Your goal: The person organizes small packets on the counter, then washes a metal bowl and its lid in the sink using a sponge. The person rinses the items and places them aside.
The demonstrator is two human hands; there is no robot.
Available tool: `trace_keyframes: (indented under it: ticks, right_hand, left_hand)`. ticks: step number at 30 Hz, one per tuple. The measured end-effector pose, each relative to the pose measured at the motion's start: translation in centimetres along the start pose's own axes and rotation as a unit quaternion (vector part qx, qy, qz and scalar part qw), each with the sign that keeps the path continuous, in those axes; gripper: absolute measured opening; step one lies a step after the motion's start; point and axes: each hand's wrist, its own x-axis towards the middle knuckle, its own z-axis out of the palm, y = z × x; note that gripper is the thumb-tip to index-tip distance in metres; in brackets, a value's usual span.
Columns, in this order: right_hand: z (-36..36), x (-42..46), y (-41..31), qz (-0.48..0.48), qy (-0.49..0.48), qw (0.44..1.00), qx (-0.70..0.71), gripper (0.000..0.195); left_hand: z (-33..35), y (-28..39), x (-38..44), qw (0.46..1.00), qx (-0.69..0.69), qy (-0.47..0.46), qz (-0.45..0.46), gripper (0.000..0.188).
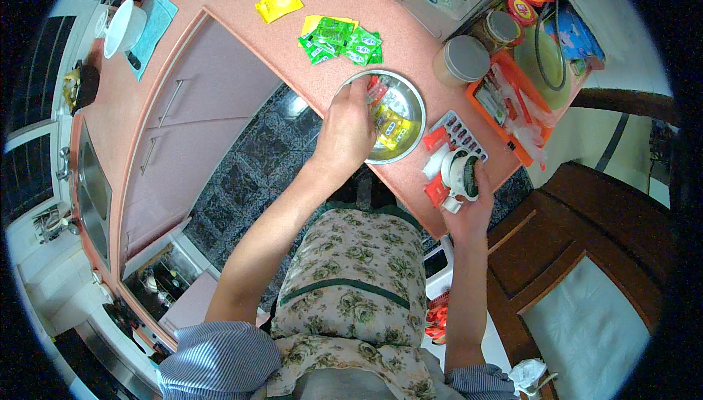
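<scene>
My left hand (349,122) is at the left side of a round metal bowl (422,117), its fingers over the rim and inside. Its fingertips are partly hidden, so I cannot tell whether they pinch the red sachet (378,90) beside them. Yellow sachets (392,129) lie in the bowl. My right hand (476,207) holds a small white round container (460,173) with a dark face, above the counter's right end. Beside it are red-and-white packets (436,188) and a blister pack (464,135) of dark capsules.
Green sachets (343,40) lie piled beyond the bowl, with a yellow sachet (279,3) farther left. Lidded jars (466,59) and an orange tray (508,109) of plastic bags stand at right. The pink counter's edge (403,199) runs before me. A wooden door (541,235) stands at right.
</scene>
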Motion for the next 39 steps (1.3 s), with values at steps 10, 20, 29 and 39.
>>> trace_keyframes:
  ticks: [10, 20, 29, 39]
  right_hand:
    - [0.1, -0.1, -0.1, 0.005, -0.002, 1.0, -0.014, 0.032]
    - [-0.6, -0.3, -0.3, 0.006, 0.053, 0.999, -0.012, 0.035]
    - [-0.9, -0.3, 0.2, 0.006, 0.04, 0.998, -0.052, 0.036]
    - [-1.3, -0.1, 0.3, -0.007, 0.009, 0.998, -0.057, 0.036]
  left_hand:
    - [1.1, 0.3, 0.1, 0.996, 0.086, -0.03, 0.011, 0.053]
    - [-1.6, -0.3, 2.1, 0.997, -0.039, -0.012, -0.073, 0.047]
    - [-1.9, -0.6, 1.9, 0.996, 0.063, -0.046, 0.033, 0.046]
    - [-1.3, -0.8, 0.7, 0.94, 0.157, -0.18, 0.243, 0.048]
